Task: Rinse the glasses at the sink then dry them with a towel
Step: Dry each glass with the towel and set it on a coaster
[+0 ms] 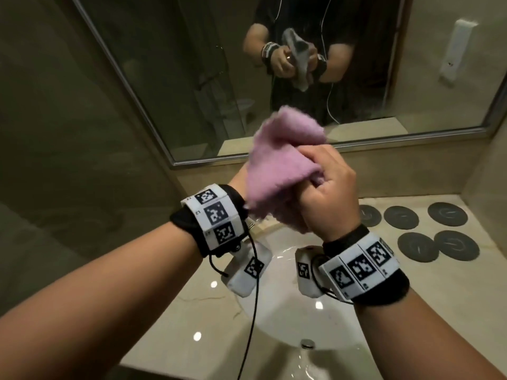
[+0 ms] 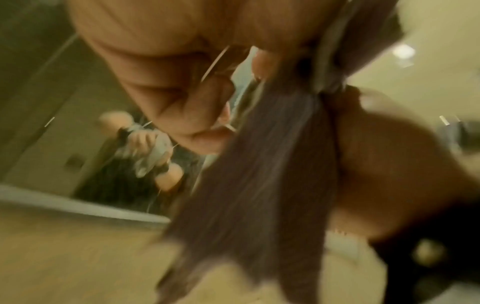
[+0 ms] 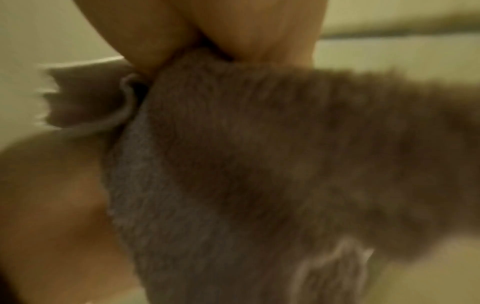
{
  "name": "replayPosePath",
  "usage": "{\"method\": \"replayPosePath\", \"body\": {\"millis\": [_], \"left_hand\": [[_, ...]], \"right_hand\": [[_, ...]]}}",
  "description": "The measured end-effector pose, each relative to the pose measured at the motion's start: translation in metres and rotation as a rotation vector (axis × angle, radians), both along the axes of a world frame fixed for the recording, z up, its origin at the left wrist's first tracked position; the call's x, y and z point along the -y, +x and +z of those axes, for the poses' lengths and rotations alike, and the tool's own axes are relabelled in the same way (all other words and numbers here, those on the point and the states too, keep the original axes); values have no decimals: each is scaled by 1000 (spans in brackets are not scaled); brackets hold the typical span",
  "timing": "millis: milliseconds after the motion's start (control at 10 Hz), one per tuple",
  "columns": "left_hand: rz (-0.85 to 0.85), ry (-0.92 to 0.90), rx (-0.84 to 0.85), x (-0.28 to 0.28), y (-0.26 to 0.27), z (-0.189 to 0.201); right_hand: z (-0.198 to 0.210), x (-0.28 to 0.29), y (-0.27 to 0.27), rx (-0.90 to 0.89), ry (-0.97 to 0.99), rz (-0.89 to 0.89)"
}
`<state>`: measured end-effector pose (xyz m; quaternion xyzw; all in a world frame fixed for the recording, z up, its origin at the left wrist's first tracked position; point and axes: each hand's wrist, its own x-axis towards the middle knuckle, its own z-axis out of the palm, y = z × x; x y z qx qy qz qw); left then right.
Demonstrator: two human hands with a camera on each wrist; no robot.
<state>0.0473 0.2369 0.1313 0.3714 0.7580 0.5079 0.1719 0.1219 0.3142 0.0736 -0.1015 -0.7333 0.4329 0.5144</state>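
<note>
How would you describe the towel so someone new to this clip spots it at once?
Start at the white sink below the wall mirror. Above the basin, both hands meet; the right hand grips the towel bunched between them. It is the only pink, fluffy cloth here, unlike the flat dark round coasters on the counter.

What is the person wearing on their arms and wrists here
Both forearms are bare, with no sleeves. The left wrist band and the right wrist band are black straps carrying white blocks printed with black square markers. A small white camera housing hangs under each wrist, and a thin black cable drops from the left one.
</note>
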Motion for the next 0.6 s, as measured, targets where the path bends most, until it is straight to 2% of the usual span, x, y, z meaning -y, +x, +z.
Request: {"method": "replayPosePath", "body": {"millis": [100, 200, 300, 400, 500, 600], "left_hand": [[-50, -69, -425, 7, -15, -9], [-74, 12, -871, 11, -14, -9], [-32, 39, -715, 14, -8, -6], [64, -133, -282, 5, -18, -14], [90, -286, 16, 4, -21, -12], [-47, -232, -270, 13, -19, -15]], "right_hand": [[5, -8, -12, -67, -775, 296], [6, -10, -8, -53, -1193, 660], [2, -4, 0, 50, -1033, 484], [2, 9, 0, 126, -655, 221], [-3, 21, -1, 22, -234, 1], [-13, 19, -6, -118, -203, 51]]}}
